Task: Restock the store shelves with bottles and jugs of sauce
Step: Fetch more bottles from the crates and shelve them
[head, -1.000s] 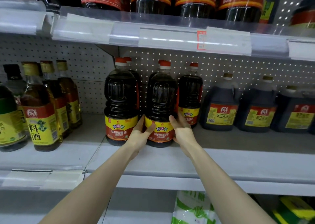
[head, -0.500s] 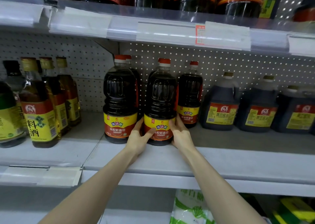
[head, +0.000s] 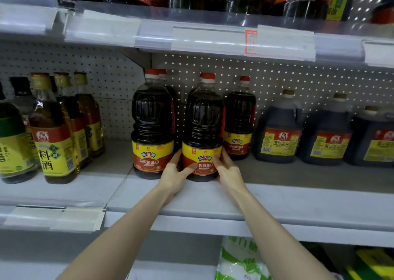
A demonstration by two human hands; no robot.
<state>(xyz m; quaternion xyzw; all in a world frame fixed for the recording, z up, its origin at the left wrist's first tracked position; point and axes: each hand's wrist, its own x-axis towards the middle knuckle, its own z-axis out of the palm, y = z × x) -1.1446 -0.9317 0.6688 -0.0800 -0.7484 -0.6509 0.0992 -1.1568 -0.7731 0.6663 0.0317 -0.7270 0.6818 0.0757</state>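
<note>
soy sauce bottle (head: 202, 130) gripped low at its label by left hand (head: 173, 173) and right hand (head: 229, 170); a hard shove could topple its neighbour (head: 152, 126).

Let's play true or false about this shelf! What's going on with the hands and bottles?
1. The left hand and the right hand hold the same bottle. True.
2. That bottle lies on its side. False: it is upright.
3. Its cap is green. False: it is red.
4. Dark jugs stand to the right of it on the shelf. True.
</note>
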